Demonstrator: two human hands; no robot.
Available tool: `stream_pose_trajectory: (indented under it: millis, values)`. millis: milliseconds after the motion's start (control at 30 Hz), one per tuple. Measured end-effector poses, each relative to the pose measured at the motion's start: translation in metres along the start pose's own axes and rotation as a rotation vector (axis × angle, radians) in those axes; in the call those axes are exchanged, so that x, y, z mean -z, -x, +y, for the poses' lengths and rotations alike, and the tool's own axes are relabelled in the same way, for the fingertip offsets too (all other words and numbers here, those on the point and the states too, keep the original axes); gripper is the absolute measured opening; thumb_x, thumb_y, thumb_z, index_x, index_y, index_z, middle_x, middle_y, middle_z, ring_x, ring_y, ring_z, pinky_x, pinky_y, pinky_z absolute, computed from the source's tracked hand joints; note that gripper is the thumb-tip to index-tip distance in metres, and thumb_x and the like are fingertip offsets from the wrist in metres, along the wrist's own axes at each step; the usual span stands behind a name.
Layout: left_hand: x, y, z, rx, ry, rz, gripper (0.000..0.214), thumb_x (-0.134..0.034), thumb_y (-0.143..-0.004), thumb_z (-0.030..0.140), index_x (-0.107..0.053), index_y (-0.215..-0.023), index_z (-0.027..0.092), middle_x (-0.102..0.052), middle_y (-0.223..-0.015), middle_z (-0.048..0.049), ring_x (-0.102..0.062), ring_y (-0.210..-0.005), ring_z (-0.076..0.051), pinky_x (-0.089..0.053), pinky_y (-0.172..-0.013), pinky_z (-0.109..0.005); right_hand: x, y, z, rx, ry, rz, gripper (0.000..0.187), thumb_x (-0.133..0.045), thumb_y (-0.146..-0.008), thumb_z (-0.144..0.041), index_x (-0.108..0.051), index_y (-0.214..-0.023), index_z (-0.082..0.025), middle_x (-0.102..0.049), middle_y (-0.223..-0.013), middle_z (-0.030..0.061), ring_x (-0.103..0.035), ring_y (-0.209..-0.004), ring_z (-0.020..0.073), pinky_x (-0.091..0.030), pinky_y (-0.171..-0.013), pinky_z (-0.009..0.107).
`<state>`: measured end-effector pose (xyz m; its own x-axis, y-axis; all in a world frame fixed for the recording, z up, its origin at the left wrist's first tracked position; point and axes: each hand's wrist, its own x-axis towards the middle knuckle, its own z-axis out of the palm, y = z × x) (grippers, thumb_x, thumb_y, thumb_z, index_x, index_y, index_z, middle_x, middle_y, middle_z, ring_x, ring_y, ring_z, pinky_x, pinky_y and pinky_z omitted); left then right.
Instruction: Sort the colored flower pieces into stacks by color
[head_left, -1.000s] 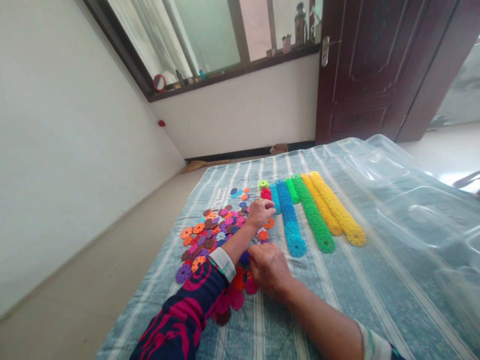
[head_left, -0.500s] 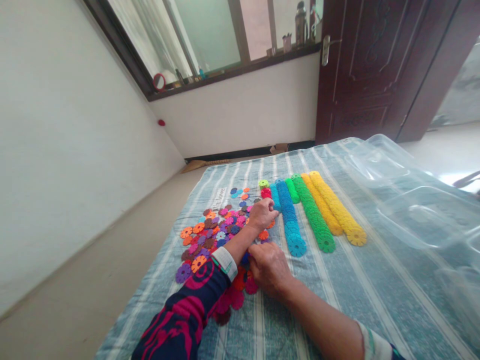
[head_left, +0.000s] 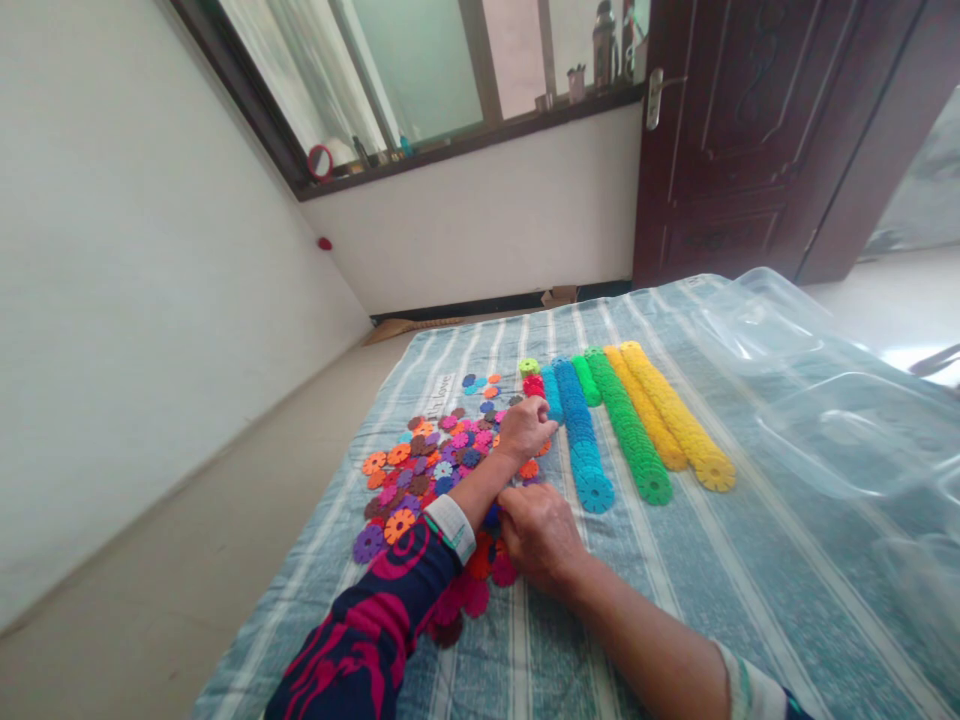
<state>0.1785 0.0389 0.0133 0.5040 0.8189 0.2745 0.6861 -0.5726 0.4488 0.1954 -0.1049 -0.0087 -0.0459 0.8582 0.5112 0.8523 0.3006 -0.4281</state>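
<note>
My left hand (head_left: 523, 428) reaches forward, fingers curled in a pinch beside the short red disc stack (head_left: 533, 386); what it pinches is hidden. My right hand (head_left: 538, 535) rests closed on the near edge of the loose pile of coloured flower-shaped discs (head_left: 431, 470), its fingertips hidden. Neat rows of stacked discs lie to the right: a blue row (head_left: 581, 440), a green row (head_left: 626, 430) and two yellow rows (head_left: 675, 420). All sit on a striped blue-grey cloth (head_left: 675, 600).
A clear plastic tub (head_left: 832, 400) lies on the cloth at right. A dark wooden door (head_left: 750, 130) stands behind, with a window sill (head_left: 465, 145) holding small items. A white wall is at left, bare floor (head_left: 187, 560) beside the cloth.
My left hand has edged slightly forward toward the red stack. My right hand has stayed on the near pile.
</note>
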Motion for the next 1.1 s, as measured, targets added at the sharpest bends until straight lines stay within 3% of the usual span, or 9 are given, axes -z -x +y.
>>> stream_pose_trajectory:
  millis: [367, 633, 767, 900, 1000, 1100]
  values:
    - [-0.002, 0.001, 0.001, -0.016, -0.015, 0.009, 0.015, -0.065, -0.066, 0.016, -0.061, -0.080, 0.018, -0.063, -0.071, 0.0009, -0.057, -0.067, -0.013, -0.042, -0.066, -0.024, -0.004, 0.001, 0.002, 0.013, -0.013, 0.011, 0.012, -0.051, -0.079, -0.013, -0.057, -0.071, -0.018, -0.063, -0.067, 0.0028, -0.050, -0.062, 0.0149, -0.022, -0.060, 0.030]
    - [0.004, 0.002, -0.009, -0.011, -0.043, 0.033, 0.009, -0.063, -0.069, 0.020, -0.062, -0.077, 0.018, -0.062, -0.068, 0.0010, -0.056, -0.064, -0.012, -0.040, -0.062, -0.023, -0.001, 0.001, 0.001, 0.007, -0.013, -0.011, 0.010, -0.053, -0.078, -0.012, -0.057, -0.073, -0.019, -0.063, -0.068, 0.0018, -0.052, -0.065, 0.0152, -0.024, -0.061, 0.029]
    - [0.022, -0.006, -0.031, 0.078, -0.158, 0.082, 0.010, -0.055, -0.073, 0.017, -0.064, -0.077, 0.018, -0.063, -0.068, -0.0008, -0.058, -0.066, -0.014, -0.040, -0.063, -0.024, 0.000, 0.002, 0.000, 0.018, -0.005, -0.010, 0.008, -0.055, -0.080, -0.014, -0.058, -0.075, -0.019, -0.062, -0.068, 0.0011, -0.053, -0.066, 0.0153, -0.025, -0.062, 0.029]
    - [0.044, -0.022, -0.063, 0.195, -0.298, 0.155, 0.018, -0.050, -0.078, 0.017, -0.067, -0.082, 0.018, -0.069, -0.083, -0.0064, -0.063, -0.082, -0.018, -0.043, -0.072, -0.025, 0.000, 0.001, 0.000, 0.005, 0.001, -0.008, 0.007, -0.057, -0.079, -0.014, -0.059, -0.075, -0.020, -0.062, -0.068, 0.0011, -0.053, -0.066, 0.0156, -0.025, -0.062, 0.028]
    - [0.057, -0.034, -0.086, 0.257, -0.420, 0.127, 0.028, -0.048, -0.077, 0.014, -0.068, -0.097, 0.017, -0.070, -0.102, -0.0089, -0.062, -0.097, -0.020, -0.044, -0.082, -0.025, -0.001, 0.001, 0.000, 0.008, -0.001, 0.005, 0.007, -0.058, -0.078, -0.014, -0.060, -0.076, -0.020, -0.062, -0.068, 0.0010, -0.053, -0.066, 0.0158, -0.025, -0.062, 0.028]
    - [0.063, -0.041, -0.102, 0.275, -0.539, 0.024, 0.043, -0.048, -0.076, 0.012, -0.063, -0.116, 0.021, -0.065, -0.119, -0.0063, -0.058, -0.110, -0.018, -0.043, -0.091, -0.023, -0.002, 0.001, 0.001, 0.011, -0.006, 0.018, 0.007, -0.058, -0.078, -0.014, -0.061, -0.077, -0.020, -0.063, -0.068, 0.0007, -0.053, -0.066, 0.0157, -0.025, -0.062, 0.028]
